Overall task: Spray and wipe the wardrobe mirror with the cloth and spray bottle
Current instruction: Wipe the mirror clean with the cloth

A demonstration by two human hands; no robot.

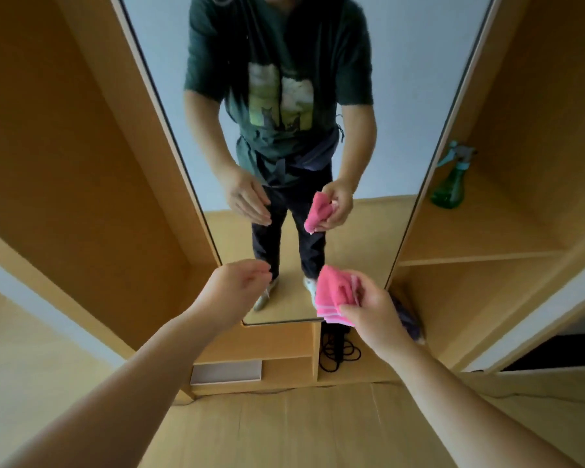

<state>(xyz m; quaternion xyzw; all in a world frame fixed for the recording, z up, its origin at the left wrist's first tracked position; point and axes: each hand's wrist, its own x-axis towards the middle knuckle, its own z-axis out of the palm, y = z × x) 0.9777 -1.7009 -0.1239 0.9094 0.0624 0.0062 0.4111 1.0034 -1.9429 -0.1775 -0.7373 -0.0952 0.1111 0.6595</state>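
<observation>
Head view looks down at a pale wooden wardrobe (81,163) with a tall mirror (402,96) set upright in its middle, open bays on either side. The mirror reflects a person in a dark green printed shirt and dark trousers, standing on the wood-tone floor (318,427) in front. In the right bay a shelf (487,231) carries the green bottle (450,184), upright with its pale blue spray head on top, just beside the mirror's right edge and well apart from both hands. Both bare forearms reach forward toward the mirror's lower end. The left hand (240,282) holds nothing, its fingers relaxed and loosely bent, in front of the bottom left corner of the glass. The right hand (374,309) pinches the folded pink cloth (335,295) between thumb and fingers, near the bottom right corner; whether the cloth touches the glass cannot be told. Below the mirror, a white box (226,371) lies in a low compartment, and a coiled black cable (338,352) lies in the compartment to its right.
</observation>
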